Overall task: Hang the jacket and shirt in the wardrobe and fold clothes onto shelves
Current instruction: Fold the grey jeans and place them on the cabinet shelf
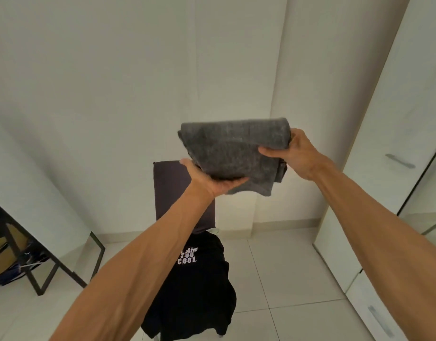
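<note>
A folded grey garment is held up in the air in front of the white wall. My left hand lies palm up beneath its near left corner and carries it. My right hand grips its right edge, thumb on top and fingers behind the cloth. Below them a black T-shirt with white lettering lies draped over the seat of a dark chair. The white wardrobe stands at the right with its doors closed.
A metal door handle sits on the wardrobe door, another handle on a lower drawer front. A black-framed mirror leans against the left wall. White tiled floor lies around the chair.
</note>
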